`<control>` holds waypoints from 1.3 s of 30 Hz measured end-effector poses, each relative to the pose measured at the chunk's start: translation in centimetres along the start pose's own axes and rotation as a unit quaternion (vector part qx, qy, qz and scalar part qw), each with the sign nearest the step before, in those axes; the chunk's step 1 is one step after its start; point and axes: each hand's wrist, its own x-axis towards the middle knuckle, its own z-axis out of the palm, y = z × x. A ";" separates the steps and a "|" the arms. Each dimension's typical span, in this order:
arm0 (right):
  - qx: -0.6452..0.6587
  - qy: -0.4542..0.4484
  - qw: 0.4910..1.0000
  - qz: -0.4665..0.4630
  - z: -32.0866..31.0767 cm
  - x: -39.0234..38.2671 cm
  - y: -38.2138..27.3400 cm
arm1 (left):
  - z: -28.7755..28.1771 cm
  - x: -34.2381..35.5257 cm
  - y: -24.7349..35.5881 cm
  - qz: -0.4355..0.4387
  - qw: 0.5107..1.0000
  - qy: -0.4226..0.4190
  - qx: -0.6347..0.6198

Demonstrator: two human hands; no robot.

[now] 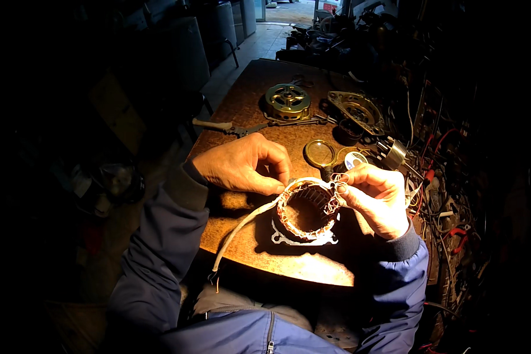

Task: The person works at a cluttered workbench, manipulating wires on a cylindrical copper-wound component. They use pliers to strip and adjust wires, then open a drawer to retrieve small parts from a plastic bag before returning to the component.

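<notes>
A round motor stator with copper windings and a pale mounting flange sits on the lit front of the wooden bench. A beige cable runs from its upper left and hangs over the front edge with bare wire ends. My left hand is closed at the stator's upper left, fingertips by the cable's root; what it holds there, if anything, is hidden. My right hand pinches thin looped lead wires at the stator's upper right.
On the wooden bench lie a brass-coloured end cover, a plate, pliers, a magnifying glass and a metal rotor. Tangled wires and red-handled tools crowd the right side. A doorway shows far behind.
</notes>
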 end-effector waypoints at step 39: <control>0.209 0.068 0.976 -0.010 -0.1 0.4 0.3 | 0.8 0.4 0.3 0.024 0.997 0.052 0.043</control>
